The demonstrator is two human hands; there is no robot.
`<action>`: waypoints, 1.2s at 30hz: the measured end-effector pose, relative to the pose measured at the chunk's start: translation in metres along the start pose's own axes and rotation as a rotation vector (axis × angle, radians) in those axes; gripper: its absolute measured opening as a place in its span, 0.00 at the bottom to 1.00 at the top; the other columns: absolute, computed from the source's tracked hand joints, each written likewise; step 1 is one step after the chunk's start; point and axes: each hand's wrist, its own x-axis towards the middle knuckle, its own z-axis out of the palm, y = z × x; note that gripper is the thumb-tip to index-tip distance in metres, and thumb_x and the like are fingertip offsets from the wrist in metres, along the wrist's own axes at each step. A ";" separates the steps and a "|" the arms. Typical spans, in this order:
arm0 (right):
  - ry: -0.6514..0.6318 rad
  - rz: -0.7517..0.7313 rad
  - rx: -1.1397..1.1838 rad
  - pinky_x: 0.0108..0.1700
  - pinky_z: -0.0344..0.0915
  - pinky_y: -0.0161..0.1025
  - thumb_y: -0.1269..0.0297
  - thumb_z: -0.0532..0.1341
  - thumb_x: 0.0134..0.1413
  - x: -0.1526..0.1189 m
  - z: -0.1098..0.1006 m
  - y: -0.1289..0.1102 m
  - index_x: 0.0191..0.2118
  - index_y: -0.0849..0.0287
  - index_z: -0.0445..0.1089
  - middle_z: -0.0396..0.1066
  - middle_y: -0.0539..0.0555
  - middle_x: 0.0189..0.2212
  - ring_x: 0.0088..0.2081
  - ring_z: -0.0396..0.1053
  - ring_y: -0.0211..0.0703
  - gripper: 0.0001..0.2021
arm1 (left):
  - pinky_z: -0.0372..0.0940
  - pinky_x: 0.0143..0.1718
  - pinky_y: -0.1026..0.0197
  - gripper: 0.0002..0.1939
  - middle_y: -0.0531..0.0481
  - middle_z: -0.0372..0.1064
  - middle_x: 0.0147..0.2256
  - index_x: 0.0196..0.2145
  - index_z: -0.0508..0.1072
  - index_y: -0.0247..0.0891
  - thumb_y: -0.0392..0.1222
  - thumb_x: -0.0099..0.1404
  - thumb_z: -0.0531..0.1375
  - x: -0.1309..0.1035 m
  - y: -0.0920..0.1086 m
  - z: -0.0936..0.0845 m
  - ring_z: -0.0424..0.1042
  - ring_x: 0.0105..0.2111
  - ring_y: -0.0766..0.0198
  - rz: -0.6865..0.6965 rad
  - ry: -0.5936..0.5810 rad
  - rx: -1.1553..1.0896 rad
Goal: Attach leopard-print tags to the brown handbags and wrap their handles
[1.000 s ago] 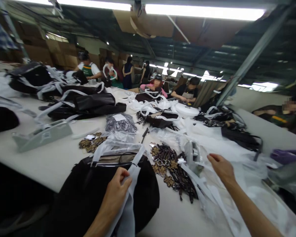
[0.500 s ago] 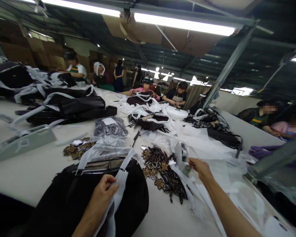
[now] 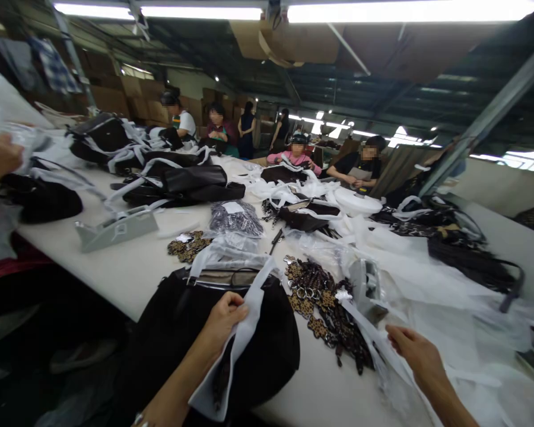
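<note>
A black handbag lies on the table before me, with white wrapping on its handles. My left hand pinches the white wrapping strip on one handle, over the front of the bag. To the right, my right hand is in the air just in front of a grey tape dispenser, apart from it. Its thumb and fingers are pressed together; what they hold, if anything, is too small to make out. Between the hands lies a pile of dark braided charms with leopard-patterned flowers.
A second tape dispenser stands to the left. Behind the bag are a plastic bag of dark small parts and more flower charms. Wrapped black bags and white sheeting cover much of the table. A co-worker's hand is at far left.
My right hand has come away from the tape dispenser, toward me. My left hand stays on the strip, whose lower end now flares outward. The view has swung left.
</note>
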 end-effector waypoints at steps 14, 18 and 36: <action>-0.963 -0.520 0.276 0.33 0.63 0.35 0.66 0.63 0.53 -0.170 0.164 -0.190 0.48 0.57 0.63 0.72 0.45 0.25 0.28 0.69 0.38 0.16 | 0.50 0.23 0.68 0.18 0.60 0.62 0.21 0.31 0.62 0.38 0.45 0.49 0.67 -0.002 -0.002 0.007 0.58 0.20 0.72 0.153 0.064 0.042; -0.854 -0.564 0.053 0.31 0.61 0.34 0.68 0.62 0.51 -0.156 0.184 -0.184 0.39 0.56 0.63 0.72 0.45 0.24 0.27 0.70 0.38 0.09 | 0.51 0.25 0.67 0.13 0.59 0.63 0.22 0.32 0.63 0.38 0.44 0.55 0.64 0.000 -0.007 0.004 0.58 0.21 0.70 0.182 0.061 0.101; -0.715 -0.500 -0.373 0.24 0.54 0.32 0.61 0.66 0.45 -0.139 0.192 -0.183 0.27 0.57 0.65 0.70 0.47 0.20 0.23 0.66 0.37 0.10 | 0.63 0.45 0.59 0.12 0.45 0.77 0.41 0.42 0.74 0.39 0.36 0.60 0.59 -0.011 -0.002 0.007 0.75 0.43 0.54 0.318 0.104 0.402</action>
